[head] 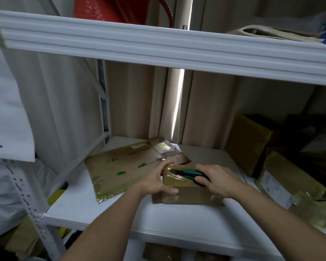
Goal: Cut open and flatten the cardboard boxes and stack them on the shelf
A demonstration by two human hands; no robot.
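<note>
A small brown cardboard box (pixel 186 194) wrapped in shiny tape sits on the white shelf (pixel 120 217). My left hand (pixel 159 178) grips the box's left end, fingers over its top edge and thumb on its near side. My right hand (pixel 219 179) holds a green-handled cutter (pixel 191 172), its tip resting on the top of the box. Behind and to the left lies a flattened cardboard box (pixel 124 166) with green marks and yellowish tape.
Several taped cardboard boxes (pixel 282 176) crowd the right side of the shelf. A white upper shelf beam (pixel 167 46) hangs overhead. A white bag (pixel 8 113) and a perforated upright (pixel 30 204) stand at the left. More cardboard shows below the shelf.
</note>
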